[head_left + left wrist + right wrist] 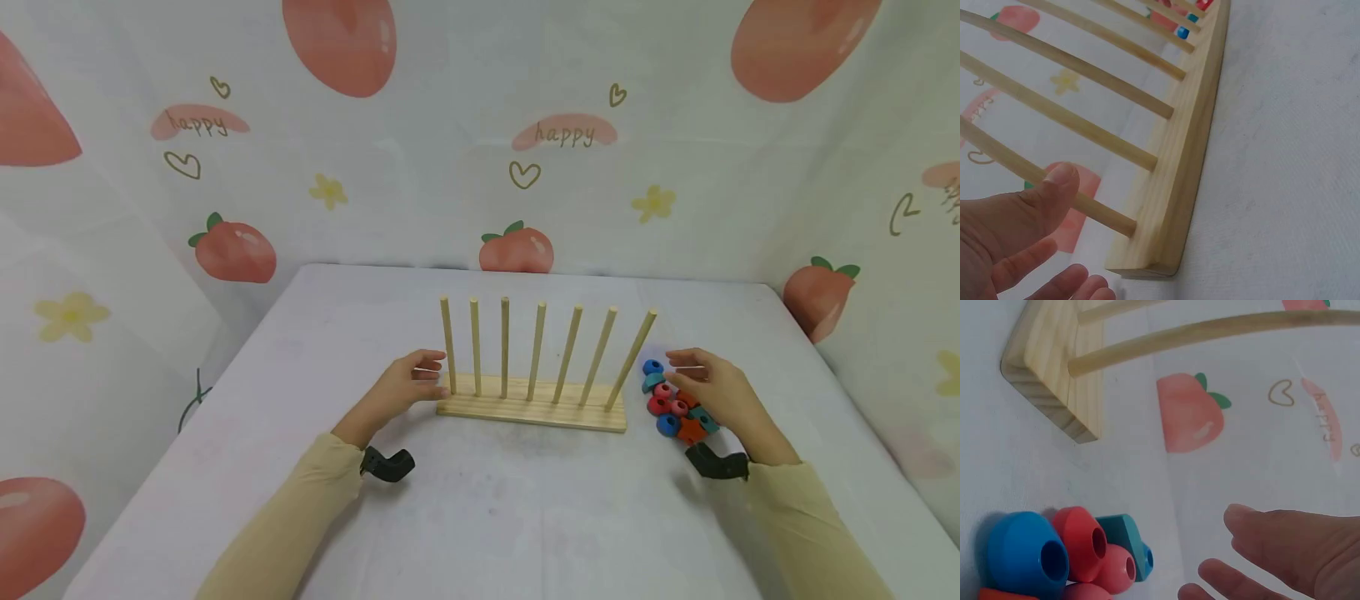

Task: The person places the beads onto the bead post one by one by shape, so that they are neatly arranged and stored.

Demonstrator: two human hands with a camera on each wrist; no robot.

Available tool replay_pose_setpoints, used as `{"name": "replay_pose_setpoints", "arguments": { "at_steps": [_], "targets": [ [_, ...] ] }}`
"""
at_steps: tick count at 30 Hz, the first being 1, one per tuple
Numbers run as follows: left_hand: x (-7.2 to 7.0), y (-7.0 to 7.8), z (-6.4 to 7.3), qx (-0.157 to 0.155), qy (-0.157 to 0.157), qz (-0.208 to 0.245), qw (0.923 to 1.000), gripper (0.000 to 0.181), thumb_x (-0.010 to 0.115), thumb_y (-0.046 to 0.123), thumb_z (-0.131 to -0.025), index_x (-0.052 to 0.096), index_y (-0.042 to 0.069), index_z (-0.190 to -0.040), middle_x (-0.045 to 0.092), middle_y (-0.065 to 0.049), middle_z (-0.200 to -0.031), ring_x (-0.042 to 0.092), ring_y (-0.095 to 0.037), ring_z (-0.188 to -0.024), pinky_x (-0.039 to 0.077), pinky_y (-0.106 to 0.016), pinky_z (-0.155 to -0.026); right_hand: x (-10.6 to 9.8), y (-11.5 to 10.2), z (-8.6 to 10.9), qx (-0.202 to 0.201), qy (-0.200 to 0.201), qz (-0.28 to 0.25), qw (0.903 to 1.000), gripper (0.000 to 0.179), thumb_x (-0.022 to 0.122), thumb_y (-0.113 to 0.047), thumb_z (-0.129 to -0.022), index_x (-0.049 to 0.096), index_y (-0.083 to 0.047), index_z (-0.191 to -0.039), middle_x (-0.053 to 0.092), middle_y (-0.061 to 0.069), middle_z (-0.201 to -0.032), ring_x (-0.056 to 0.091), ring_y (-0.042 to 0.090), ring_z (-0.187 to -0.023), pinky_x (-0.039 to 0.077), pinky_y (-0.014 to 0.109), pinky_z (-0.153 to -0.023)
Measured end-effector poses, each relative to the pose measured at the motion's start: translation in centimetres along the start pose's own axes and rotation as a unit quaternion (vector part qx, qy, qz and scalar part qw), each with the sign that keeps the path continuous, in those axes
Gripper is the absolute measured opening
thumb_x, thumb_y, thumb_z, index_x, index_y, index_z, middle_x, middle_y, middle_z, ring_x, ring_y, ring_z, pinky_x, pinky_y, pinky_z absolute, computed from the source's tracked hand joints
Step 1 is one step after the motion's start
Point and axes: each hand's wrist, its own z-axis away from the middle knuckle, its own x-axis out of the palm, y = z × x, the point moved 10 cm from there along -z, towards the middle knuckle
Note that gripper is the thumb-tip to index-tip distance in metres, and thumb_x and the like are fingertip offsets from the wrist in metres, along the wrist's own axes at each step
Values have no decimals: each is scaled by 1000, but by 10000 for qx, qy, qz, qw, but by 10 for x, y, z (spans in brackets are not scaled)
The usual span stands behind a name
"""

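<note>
A wooden peg rack [532, 408] with several upright dowels [536, 354] stands on the table. My left hand [408, 382] is at its left end, fingers relaxed and holding nothing; in the left wrist view the thumb [1060, 181] overlaps the end dowel. To the rack's right lies a cluster of beads with holes: blue [1025, 556], red [1079, 544], pink [1116, 569] and teal ones, plus an orange star-shaped bead [692, 431]. Over the far right side of this cluster hovers my right hand [708, 387], its fingers loosely bent with nothing between them, hiding part of the beads.
The white-covered table [480, 517] extends around the rack on all sides. Behind it hangs a pale curtain [435, 167] printed with peaches, hearts and flowers. Dark wrist mounts [387, 465] stick out below both hands. A thin dark cable [197, 400] shows at the table's left edge.
</note>
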Motion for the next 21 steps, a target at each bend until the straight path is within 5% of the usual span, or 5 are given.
{"name": "replay_pose_setpoints", "arguments": {
  "at_steps": [11,17,21],
  "targets": [
    [10,-5,-6,-172,-199,-37,9996,73,79,6,-78,42,0,-142,48,-22,-137,47,-36,-128,41,-44,-108,8,20,-22,337,-645,-344,9968,60,49,-41,-100,40,-1,-143,46,28,-139,50,45,-122,53,49,-84],
    [14,-8,-8,-313,-327,-107,9989,77,80,2,-76,41,-2,-142,48,-24,-136,50,-36,-123,43,-43,-105,15,22,-41,398,-998,-518,9929,57,49,-36,-101,41,4,-141,45,31,-138,52,42,-119,47,53,-97],
    [16,-10,-10,-420,-415,-179,9981,79,81,1,-74,41,-3,-142,50,-23,-134,53,-34,-119,45,-42,-102,21,25,-52,498,-1166,-707,9894,56,54,-30,-99,42,7,-139,46,33,-137,59,33,-108,52,42,-94]
  ]
}}
